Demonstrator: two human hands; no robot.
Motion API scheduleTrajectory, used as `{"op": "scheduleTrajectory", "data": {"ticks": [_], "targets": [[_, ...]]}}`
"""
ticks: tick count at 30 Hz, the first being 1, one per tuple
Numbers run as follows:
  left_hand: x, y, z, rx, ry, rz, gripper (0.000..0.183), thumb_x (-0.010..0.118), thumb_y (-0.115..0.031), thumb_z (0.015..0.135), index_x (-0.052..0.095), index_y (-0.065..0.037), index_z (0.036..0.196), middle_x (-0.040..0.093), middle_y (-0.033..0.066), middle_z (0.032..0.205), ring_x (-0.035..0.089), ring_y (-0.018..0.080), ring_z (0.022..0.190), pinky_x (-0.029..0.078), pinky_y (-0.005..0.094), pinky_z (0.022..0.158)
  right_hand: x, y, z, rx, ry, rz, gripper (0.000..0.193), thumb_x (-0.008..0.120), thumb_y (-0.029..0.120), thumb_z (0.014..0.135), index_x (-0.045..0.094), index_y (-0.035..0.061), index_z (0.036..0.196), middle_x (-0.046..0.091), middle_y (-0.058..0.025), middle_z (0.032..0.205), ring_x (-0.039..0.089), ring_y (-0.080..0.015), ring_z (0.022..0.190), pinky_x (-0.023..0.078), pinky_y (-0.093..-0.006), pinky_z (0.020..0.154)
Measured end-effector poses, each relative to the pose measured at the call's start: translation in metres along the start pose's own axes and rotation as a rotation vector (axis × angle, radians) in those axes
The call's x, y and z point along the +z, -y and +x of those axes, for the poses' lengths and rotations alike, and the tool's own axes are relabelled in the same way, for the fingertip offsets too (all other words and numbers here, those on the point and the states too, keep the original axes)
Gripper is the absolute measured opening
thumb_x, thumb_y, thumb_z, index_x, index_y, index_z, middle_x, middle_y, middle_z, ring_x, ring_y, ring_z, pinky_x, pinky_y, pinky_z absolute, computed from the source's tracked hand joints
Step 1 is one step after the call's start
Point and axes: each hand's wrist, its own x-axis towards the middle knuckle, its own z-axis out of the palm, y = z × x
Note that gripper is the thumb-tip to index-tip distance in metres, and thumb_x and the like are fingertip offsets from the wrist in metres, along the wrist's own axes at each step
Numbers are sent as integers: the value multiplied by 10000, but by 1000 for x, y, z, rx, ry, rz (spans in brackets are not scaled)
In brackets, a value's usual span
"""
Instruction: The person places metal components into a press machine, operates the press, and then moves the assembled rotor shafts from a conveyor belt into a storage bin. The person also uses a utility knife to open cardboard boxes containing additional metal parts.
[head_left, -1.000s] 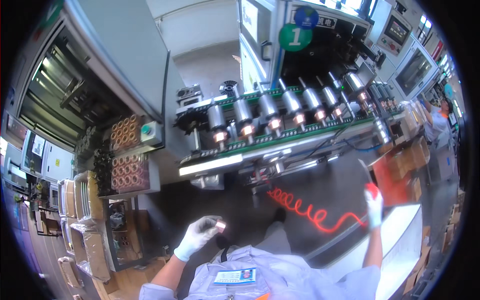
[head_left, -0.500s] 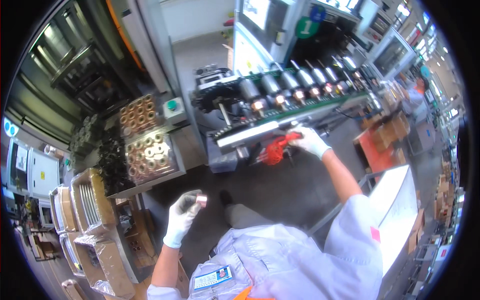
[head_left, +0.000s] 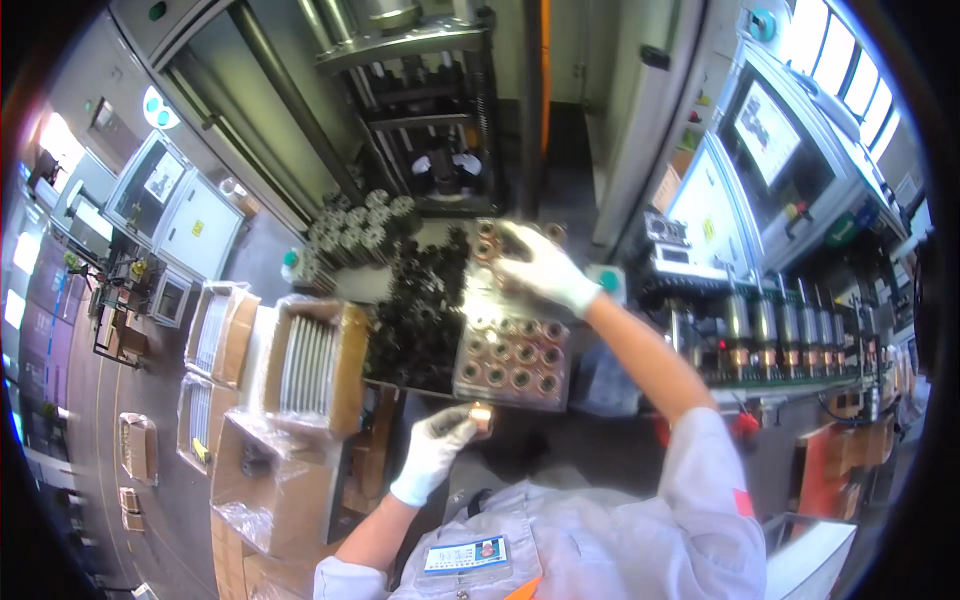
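Observation:
My left hand [head_left: 440, 448], in a white glove, pinches a copper commutator [head_left: 482, 415] between thumb and fingertips, just off the near edge of the parts tray. My right hand [head_left: 538, 265], also gloved, reaches over the far group of commutators [head_left: 486, 230]. Its fingers are spread, with a gap between thumb and fingers, and nothing shows in their grip. The hand covers part of that group. Nearer to me, several more commutators [head_left: 521, 378] stand in rows on a shiny clear tray [head_left: 512, 402].
Black parts [head_left: 415, 310] are heaped left of the tray, with grey toothed metal cores [head_left: 362, 225] beyond. A press [head_left: 430, 120] stands behind. Boxes of metal shafts [head_left: 310, 365] stand at the left. A conveyor [head_left: 770, 372] carrying shafted cores runs at the right.
My view has turned left toward the press. My right hand has left the red thing beside the conveyor and is over the tray. My left hand still holds the commutator.

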Motion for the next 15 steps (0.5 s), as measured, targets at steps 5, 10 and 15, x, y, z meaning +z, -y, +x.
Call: {"op": "scheduleTrajectory", "data": {"ticks": [5,10,15], "targets": [[-76,-49,9,-8,-36,177,298,711,-155,950,678,56,1157,722,83,1063,671,128,949,531,272,891,85,-22,179,46,-416,-17,994,802,353,804,256,-14,1549,321,-267,1572,309,-374,1471,284,-394,1199],[-165,-64,23,101,-168,191,279,733,-150,930,702,59,1112,682,132,1191,641,146,1014,504,281,920,107,-56,273,157,-668,40,949,875,261,688,403,-17,1463,630,-217,1263,610,-331,1179,475,-386,1015],[-211,-69,63,41,-89,212,239,726,-174,929,717,23,1064,608,186,1344,604,223,1185,495,326,973,101,-54,301,161,-723,92,716,847,231,701,522,10,1299,691,-167,1129,670,-296,1052,514,-375,946]]}}
